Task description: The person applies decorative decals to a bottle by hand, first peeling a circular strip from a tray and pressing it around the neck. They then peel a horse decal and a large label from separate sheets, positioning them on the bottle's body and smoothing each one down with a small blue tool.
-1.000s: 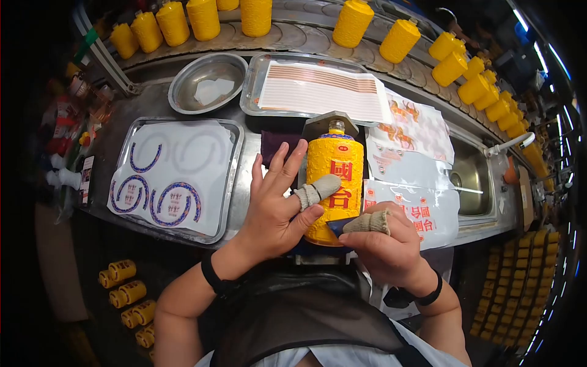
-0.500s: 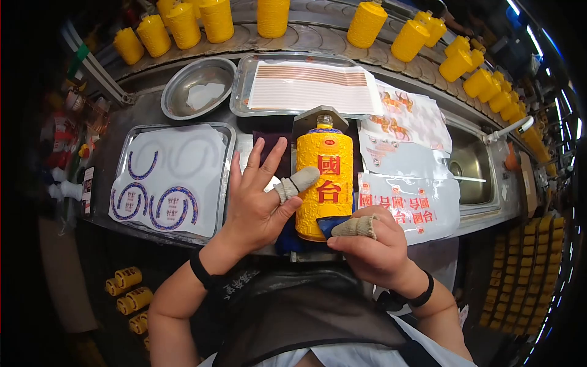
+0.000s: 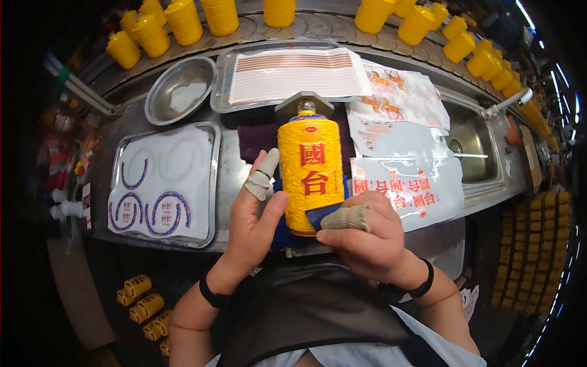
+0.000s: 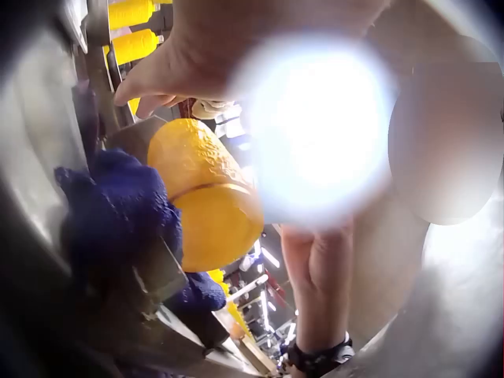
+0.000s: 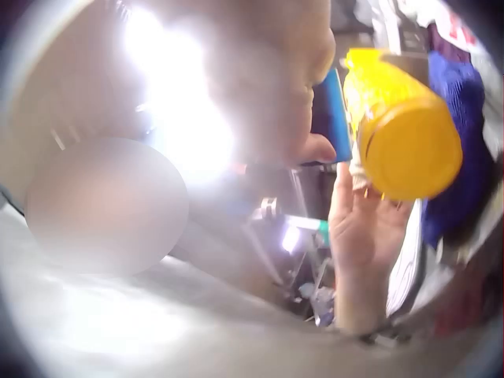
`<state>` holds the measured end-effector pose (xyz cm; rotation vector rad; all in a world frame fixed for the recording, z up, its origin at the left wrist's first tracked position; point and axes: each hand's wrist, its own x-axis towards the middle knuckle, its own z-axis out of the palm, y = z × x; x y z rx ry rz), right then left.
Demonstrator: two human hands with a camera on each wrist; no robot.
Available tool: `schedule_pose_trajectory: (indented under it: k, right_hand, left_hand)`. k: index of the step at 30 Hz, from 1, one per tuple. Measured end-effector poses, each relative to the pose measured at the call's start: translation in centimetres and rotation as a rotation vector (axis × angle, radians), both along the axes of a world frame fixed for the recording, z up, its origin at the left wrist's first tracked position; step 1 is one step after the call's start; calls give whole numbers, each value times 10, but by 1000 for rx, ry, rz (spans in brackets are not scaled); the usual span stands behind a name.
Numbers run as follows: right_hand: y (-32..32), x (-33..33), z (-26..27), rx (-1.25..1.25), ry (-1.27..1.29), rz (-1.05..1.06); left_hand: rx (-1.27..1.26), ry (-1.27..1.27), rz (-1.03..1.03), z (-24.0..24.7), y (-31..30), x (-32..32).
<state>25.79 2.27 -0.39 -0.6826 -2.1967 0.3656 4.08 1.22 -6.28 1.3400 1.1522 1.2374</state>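
A yellow embossed bottle (image 3: pixel 313 137) with large red characters and a blue-patterned band at its neck lies tilted back, front facing up, its base towards the person. My left hand (image 3: pixel 252 226) is at the bottle's left side, fingers straight and thumb beside its lower edge; a cloth finger cot (image 3: pixel 262 177) covers one finger. With thumb and a cot-covered finger, my right hand (image 3: pixel 373 244) pinches a flat dark blue scraper (image 3: pixel 318 216), its edge at the lower front of the bottle. Blue cloth (image 4: pixel 122 205) lies beneath the bottle.
A tray (image 3: pixel 215 183) of curved decal strips stands left, with a metal bowl (image 3: pixel 160 116) behind it. Another tray (image 3: pixel 223 101) holds a striped sheet. Decal sheets (image 3: pixel 409 205) lie right, beside a sink (image 3: pixel 477 147). More yellow bottles (image 3: pixel 220 15) line the conveyor at the back.
My left hand has drawn its cot-covered finger off the bottle's front and moved to its left side. The right hand keeps the scraper at the lower front. The head view has shifted.
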Motion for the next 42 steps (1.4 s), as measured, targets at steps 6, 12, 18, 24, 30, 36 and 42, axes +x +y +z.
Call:
schedule_pose_trajectory:
  k: [6, 12, 18, 24, 30, 36, 42]
  right_hand:
    - [-15, 30, 1, -744, 367, -145]
    - [61, 115, -46, -1118, 476, -590]
    - [126, 125, -77, -384, -469, -667]
    - [127, 128, -80, -454, -582, -649]
    - [131, 136, -79, -473, -623, -677]
    - [128, 146, -76, -438, -692, -696]
    - [114, 165, -65, -457, -784, -746]
  left_hand:
    - [-113, -265, -37, 13, 14, 35]
    - [-174, -250, -10, 7, 11, 23]
    - [-173, -245, 55, 9, 13, 12]
    - [-188, -200, 51, 5, 17, 6]
    - [-192, -170, 23, 0, 23, 8]
    - [-156, -170, 19, 0, 24, 7]
    - [-190, -143, 37, 0, 23, 6]
